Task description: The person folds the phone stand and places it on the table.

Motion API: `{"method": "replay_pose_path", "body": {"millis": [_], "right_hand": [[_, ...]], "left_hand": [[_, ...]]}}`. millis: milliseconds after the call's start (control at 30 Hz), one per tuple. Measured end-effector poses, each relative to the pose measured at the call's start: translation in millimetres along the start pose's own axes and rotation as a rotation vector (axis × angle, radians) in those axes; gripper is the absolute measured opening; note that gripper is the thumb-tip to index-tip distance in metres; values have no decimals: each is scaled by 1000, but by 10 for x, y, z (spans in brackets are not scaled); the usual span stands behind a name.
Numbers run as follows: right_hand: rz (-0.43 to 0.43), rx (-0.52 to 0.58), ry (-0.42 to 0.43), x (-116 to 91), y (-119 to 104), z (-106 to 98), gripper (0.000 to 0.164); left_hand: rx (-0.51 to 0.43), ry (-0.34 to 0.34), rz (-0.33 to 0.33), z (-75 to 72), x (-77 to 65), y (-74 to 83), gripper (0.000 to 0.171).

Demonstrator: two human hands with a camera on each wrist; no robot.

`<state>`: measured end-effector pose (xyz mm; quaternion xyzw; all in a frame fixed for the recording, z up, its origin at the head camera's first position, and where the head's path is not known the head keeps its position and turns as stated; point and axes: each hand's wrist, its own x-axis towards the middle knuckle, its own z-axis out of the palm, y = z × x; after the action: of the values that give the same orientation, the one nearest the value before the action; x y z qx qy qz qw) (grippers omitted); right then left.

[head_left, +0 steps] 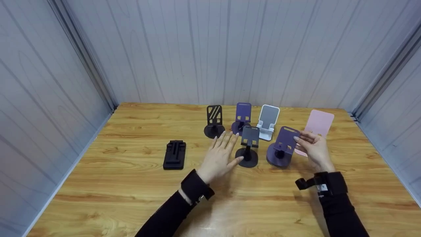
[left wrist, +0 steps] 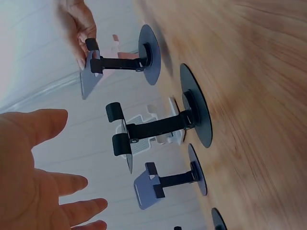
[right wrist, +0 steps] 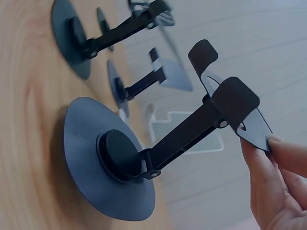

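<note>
My right hand (head_left: 314,148) pinches the upper plate edge of a purple phone stand (head_left: 286,140) between thumb and fingers. In the right wrist view, that stand's round base (right wrist: 108,158) is near the wood; whether it fully touches cannot be told. My left hand (head_left: 218,159) is spread, fingers straight, beside a dark grey phone stand (head_left: 250,136). The left wrist view shows a gap between the thumb (left wrist: 43,125) and this stand (left wrist: 158,127). A pink phone stand (head_left: 319,121) stands behind my right hand, which partly hides it.
Along the back stand a black slotted phone stand (head_left: 214,120), another purple one (head_left: 243,110) and a white-and-grey one (head_left: 269,118). A folded black stand (head_left: 175,154) lies to the left on the wooden table (head_left: 131,194). Pale panels (head_left: 210,49) enclose the back and sides.
</note>
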<state>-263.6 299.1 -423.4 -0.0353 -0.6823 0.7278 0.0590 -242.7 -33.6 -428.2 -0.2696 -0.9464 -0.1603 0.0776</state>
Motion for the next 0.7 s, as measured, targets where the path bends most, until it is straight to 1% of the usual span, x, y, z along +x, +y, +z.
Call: {"method": "replay_pose_path", "body": {"millis": [33, 67, 233, 333, 433, 567, 700], "right_hand": [[-17, 28, 5, -11, -13, 11, 22], [-31, 60, 10, -24, -26, 23, 20], [-100, 209, -4, -99, -123, 96, 27], [-125, 268, -24, -148, -194, 149, 31], [-140, 303, -32, -198, -272, 210, 33], [-160, 326, -49, -252, -364, 292, 30], [-177, 349, -95, -277, -408, 371, 28]], "left_hand": [[-35, -11, -4, -6, 29, -14, 76], [-65, -16, -8, -16, 53, -25, 75], [-154, 0, -20, -57, 166, -85, 74], [-225, 10, -13, -62, 215, -122, 73], [-340, 14, 3, -52, 246, -152, 69], [-515, 19, 2, -49, 264, -164, 64], [-620, 70, -17, -70, 281, -148, 57]]}}
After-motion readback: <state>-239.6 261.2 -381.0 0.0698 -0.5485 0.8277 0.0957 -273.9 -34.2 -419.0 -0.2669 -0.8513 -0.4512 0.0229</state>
